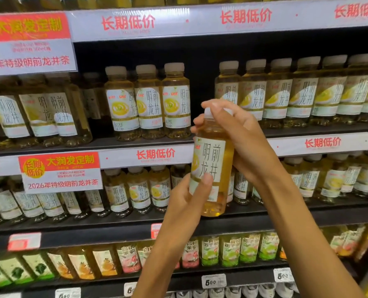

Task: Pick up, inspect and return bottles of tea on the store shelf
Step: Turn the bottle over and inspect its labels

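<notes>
Left hand point(189, 196) grips the lower half of a tea bottle point(213, 166), thumb pressed flat across the white label and the remaining fingers wrapped behind. Right hand point(236, 134) closes over the bottle's neck and pale cap, fingers curled down from the 1 o'clock side. The bottle is held in front of the store shelf point(135, 145), clear of every board, near frame centre. Its long axis runs nearly vertical, tilted slightly so the cap points toward 12 o'clock and the base toward 6 o'clock; the label with dark vertical characters faces the camera. Amber liquid fills the body. At 10 o'clock from the held bottle stand three matching shelf bottles point(148, 104), upright, caps up; between them and a further row point(297, 91) at 2 o'clock lies a dark gap. Red-lettered price strips point(155, 154) edge each board. Fruit-labelled bottles point(230, 250) occupy the level at 6 o'clock.
</notes>
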### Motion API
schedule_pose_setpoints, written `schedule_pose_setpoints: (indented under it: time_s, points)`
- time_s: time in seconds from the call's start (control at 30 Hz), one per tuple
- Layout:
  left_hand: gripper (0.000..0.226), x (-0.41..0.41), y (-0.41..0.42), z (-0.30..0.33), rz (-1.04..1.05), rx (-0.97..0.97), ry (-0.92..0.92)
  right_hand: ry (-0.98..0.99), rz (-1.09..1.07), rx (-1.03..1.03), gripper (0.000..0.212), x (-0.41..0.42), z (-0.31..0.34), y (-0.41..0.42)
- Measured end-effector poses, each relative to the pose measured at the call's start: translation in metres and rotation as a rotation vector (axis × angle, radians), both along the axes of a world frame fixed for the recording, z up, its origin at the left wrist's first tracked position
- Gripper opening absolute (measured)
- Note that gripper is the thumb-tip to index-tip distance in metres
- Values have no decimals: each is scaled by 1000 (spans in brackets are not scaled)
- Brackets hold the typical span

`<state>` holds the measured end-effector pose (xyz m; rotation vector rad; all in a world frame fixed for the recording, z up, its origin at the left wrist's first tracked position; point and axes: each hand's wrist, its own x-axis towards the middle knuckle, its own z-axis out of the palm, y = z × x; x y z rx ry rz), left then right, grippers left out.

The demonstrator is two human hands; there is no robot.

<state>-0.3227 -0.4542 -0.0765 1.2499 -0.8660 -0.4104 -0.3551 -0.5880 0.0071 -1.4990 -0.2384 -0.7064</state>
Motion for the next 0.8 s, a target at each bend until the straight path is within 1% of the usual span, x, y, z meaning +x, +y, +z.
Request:
schedule_pose_setpoints:
  time_s: [0.07, 0.1, 0.17, 0.23, 0.3, 0.33, 0.4, 0.47, 0.5, 0.57, 0.6, 0.63, 0.73, 0.8]
  points:
    - [49, -2, -3, -2, -23, -38, 116, 53, 41, -20, 31, 0, 1, 4]
    - [56, -2, -3, -2, -88, -83, 213, 77, 83, -5, 31, 1, 1, 4]
    - [73, -2, -1, 3, -297, -164, 428, 108, 175, 78, 33, 3, 1, 5]
    - [76, -2, 1, 5, -485, -183, 564, 120, 285, 172, 37, 4, -1, 7]
    - [78, -1, 0, 1, -516, -152, 560, 98, 336, 210, 35, 5, -4, 9]
    - [78, 1, 0, -3, -453, -124, 517, 80, 318, 203, 30, 4, -4, 10]
    - [70, 5, 2, -8, -229, -88, 373, 49, 208, 142, 24, 1, -4, 10]
    - [62, 6, 4, -9, -84, -57, 218, 39, 41, 43, 24, -2, -3, 10]
    - [60, 5, 4, -9, -45, -35, 178, 46, -25, 4, 24, -3, -3, 11]
    - [55, 3, 2, -9, 17, -15, 178, 77, -73, -30, 23, -4, -1, 12]
    - [55, 1, 1, -9, 9, -31, 208, 93, -61, -35, 24, -5, 0, 13]
    - [58, 0, 0, -10, -45, -69, 269, 103, -32, -30, 24, -5, 1, 14]
    - [72, -5, 1, -3, -335, -179, 524, 82, 120, 92, 23, -7, 1, 15]
    - [74, -6, 0, -5, -469, -182, 617, 49, 203, 160, 22, -8, -1, 15]
